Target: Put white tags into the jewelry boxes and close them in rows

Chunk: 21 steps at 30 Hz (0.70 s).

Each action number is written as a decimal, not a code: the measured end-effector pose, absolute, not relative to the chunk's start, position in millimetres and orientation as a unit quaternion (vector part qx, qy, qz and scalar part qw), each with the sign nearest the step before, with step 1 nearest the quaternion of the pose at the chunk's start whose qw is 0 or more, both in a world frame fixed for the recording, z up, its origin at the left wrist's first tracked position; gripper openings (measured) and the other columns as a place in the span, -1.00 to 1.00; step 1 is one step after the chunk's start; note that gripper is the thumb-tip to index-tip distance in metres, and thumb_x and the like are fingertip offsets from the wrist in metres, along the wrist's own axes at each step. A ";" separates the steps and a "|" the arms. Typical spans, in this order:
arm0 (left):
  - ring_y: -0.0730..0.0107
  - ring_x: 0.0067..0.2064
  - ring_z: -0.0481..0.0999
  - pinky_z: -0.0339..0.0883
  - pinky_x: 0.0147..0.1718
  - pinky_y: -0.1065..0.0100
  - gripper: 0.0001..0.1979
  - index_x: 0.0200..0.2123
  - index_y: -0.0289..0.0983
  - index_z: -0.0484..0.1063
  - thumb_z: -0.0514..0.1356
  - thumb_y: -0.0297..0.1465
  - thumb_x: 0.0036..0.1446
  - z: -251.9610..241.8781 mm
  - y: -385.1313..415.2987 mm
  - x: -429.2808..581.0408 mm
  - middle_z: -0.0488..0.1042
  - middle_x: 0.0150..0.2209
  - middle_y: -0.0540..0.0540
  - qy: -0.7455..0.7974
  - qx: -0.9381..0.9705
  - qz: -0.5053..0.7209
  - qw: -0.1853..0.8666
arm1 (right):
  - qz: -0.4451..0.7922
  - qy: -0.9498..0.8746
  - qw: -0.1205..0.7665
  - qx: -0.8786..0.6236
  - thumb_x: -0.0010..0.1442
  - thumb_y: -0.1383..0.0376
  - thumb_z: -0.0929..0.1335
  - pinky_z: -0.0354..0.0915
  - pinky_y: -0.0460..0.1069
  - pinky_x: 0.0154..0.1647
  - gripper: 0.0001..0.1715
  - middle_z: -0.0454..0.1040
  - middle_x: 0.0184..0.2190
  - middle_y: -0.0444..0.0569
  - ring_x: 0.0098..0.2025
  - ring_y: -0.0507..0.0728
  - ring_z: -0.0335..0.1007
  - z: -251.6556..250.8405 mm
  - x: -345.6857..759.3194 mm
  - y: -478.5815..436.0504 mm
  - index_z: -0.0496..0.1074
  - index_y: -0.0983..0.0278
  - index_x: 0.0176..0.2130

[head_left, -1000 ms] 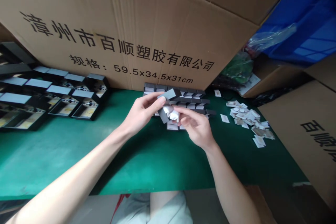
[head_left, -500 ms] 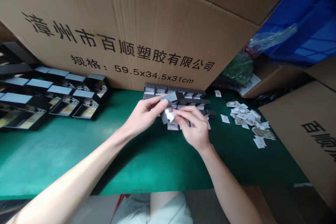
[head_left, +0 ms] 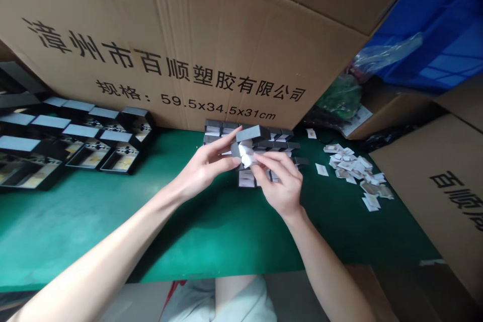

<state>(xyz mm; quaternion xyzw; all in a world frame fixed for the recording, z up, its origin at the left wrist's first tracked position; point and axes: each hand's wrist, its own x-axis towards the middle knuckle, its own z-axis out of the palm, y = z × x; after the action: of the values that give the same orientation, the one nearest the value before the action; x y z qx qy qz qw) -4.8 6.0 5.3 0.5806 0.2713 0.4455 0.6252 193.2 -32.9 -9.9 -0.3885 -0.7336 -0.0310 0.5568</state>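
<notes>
Above the middle of the table, my left hand [head_left: 207,166] grips a small dark box [head_left: 253,133] with its lid raised. The thumb lies along the near side and the fingers reach behind it. My right hand [head_left: 281,181] is closed, pinching a small white piece [head_left: 247,155] at the box's opening; its exact kind is unclear. Behind and below the hands stand rows of similar small dark boxes [head_left: 290,147] with white insides, partly hidden by the hands.
A pile of small white packets [head_left: 352,166] lies to the right on the green table [head_left: 181,241]. Several larger black open boxes [head_left: 123,156] stand at the left. A big cardboard carton [head_left: 181,25] walls off the back; another carton [head_left: 433,161] and a blue crate [head_left: 426,45] are at right.
The small box has tipped so its opening faces me more. My left thumb has slid down from the lid to the lower part. My right fingers stay at the white piece.
</notes>
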 end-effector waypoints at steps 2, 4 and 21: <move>-0.05 0.19 0.49 0.43 0.10 0.15 -0.29 0.36 -0.13 0.31 0.35 -0.30 0.14 6.5 6.1 -5.7 0.49 0.23 -0.17 0.268 0.579 0.444 0.629 | -0.036 -0.735 0.554 -0.389 0.28 0.38 0.44 0.60 0.00 -0.24 -0.68 0.58 -0.18 -0.02 -0.24 0.10 0.60 -10.2 193.0 -33.7 0.60 0.09 0.01; -0.05 0.16 0.52 0.45 0.08 0.15 -0.31 0.34 -0.15 0.35 0.35 -0.31 0.14 7.9 6.1 -6.3 0.54 0.18 -0.17 0.271 0.579 0.437 0.632 | -0.038 -0.738 0.550 -0.390 0.28 0.37 0.44 0.60 -0.01 -0.25 -0.69 0.58 -0.18 -0.03 -0.25 0.09 0.60 -11.3 193.0 -34.3 0.60 0.09 0.00; 0.01 0.12 0.52 0.48 0.04 0.18 -0.13 0.43 -0.14 0.16 0.35 -0.40 0.07 9.7 4.0 -5.2 0.53 0.15 -0.16 0.257 0.595 0.396 0.650 | -0.101 -0.730 0.555 -0.385 0.23 0.37 0.48 0.59 0.01 -0.20 -0.74 0.62 -0.24 -0.03 -0.24 0.12 0.61 -8.5 185.3 -36.7 0.61 0.12 -0.07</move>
<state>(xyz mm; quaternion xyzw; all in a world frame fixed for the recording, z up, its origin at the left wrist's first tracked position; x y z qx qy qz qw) -5.2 4.0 9.7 0.5955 0.2569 0.3963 0.6499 185.3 -36.7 -8.5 -0.3853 -0.7303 -0.1005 0.5550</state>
